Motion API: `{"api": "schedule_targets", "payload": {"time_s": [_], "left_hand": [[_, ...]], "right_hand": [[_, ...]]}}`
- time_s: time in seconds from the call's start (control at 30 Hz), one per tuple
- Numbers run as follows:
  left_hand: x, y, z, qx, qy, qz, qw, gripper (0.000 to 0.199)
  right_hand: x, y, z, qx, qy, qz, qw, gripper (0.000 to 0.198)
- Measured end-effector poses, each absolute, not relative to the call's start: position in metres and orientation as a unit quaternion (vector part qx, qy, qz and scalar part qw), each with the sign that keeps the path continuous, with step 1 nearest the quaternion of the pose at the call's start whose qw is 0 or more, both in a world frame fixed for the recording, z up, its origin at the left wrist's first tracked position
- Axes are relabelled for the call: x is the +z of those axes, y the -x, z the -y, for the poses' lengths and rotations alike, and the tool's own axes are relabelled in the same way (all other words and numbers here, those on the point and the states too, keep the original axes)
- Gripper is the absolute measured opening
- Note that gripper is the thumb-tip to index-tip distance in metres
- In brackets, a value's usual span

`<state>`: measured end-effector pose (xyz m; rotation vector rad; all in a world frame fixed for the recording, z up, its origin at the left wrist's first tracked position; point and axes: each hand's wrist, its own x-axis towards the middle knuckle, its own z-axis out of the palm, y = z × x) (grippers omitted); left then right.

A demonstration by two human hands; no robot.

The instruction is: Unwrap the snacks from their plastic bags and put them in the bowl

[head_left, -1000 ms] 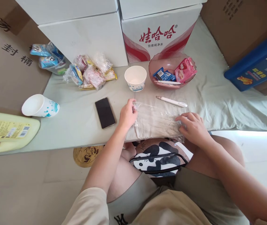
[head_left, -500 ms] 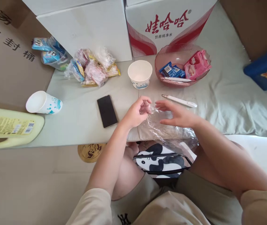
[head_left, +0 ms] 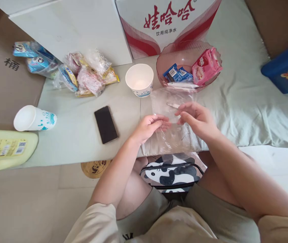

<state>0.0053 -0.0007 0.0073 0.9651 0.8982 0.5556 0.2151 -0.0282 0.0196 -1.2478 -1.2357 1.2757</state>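
A clear plastic bag (head_left: 171, 140) spreads between my hands over the cloth-covered surface, its upper part reaching toward the bowl. My left hand (head_left: 152, 126) has its fingers stretched to the right, with the thumb closed over the film. Thumb and fingers of my right hand (head_left: 194, 118) are bent together at the bag's other side. Beneath the film, close to the right fingertips, lies a slim white tool (head_left: 173, 105), partly covered by that hand. Beyond the bag stands a white paper bowl (head_left: 140, 81), upright and with nothing visible inside.
A pink glass bowl (head_left: 164, 60) holds blue and pink packets. Wrapped snacks (head_left: 88, 74) lie left, above a black phone (head_left: 105, 125). A paper cup (head_left: 34, 118) lies tipped near a yellow jug (head_left: 9, 148). White cartons (head_left: 70, 30) stand behind; a blue container (head_left: 285, 72) is right.
The bag has been spread and raised further toward the bowl. My right hand has closed from a spread pose onto the film, and my left fingers have straightened. The view has shifted right.
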Motion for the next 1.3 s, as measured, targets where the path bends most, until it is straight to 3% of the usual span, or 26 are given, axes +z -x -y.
{"api": "schedule_targets", "payload": {"time_s": [0.1,0.27,0.43,0.53,0.63,0.73,0.87,0.97,1.07,1.23,1.3], "left_hand": [[0.005,-0.002,-0.001,0.295,-0.486,-0.455,0.686,0.025],[0.002,0.011,-0.003,0.248,-0.541,-0.464,0.656,0.034],[0.006,0.023,-0.002,0.300,-0.494,-0.416,0.702,0.042],[0.010,0.029,-0.003,0.364,-0.445,-0.400,0.714,0.030],[0.013,0.032,-0.005,0.392,-0.421,-0.413,0.706,0.014],[0.011,0.034,-0.008,0.363,-0.437,-0.417,0.710,0.005],[0.005,0.033,-0.009,0.351,-0.457,-0.401,0.712,0.019],[0.000,0.034,-0.009,0.363,-0.506,-0.425,0.656,0.035],[-0.003,0.036,-0.011,0.366,-0.602,-0.445,0.554,0.044],[-0.004,0.040,-0.013,0.363,-0.722,-0.440,0.391,0.013],[-0.002,0.040,-0.012,0.347,-0.743,-0.445,0.359,0.015]], "right_hand": [[0.014,-0.221,0.029,0.580,0.480,0.503,0.424,0.036],[0.009,-0.216,0.030,0.604,0.490,0.524,0.347,0.029],[0.012,-0.206,0.032,0.591,0.454,0.531,0.404,0.037],[0.013,-0.203,0.033,0.593,0.446,0.512,0.434,0.034],[0.010,-0.202,0.032,0.582,0.438,0.504,0.465,0.015],[0.007,-0.202,0.029,0.577,0.442,0.484,0.488,0.025],[0.000,-0.203,0.024,0.562,0.490,0.428,0.511,0.017],[-0.005,-0.206,0.021,0.569,0.511,0.401,0.505,0.012],[-0.010,-0.208,0.019,0.572,0.518,0.403,0.492,0.026],[-0.015,-0.210,0.019,0.498,0.551,0.466,0.481,0.036],[-0.012,-0.210,0.021,0.419,0.586,0.499,0.481,0.034]]}}
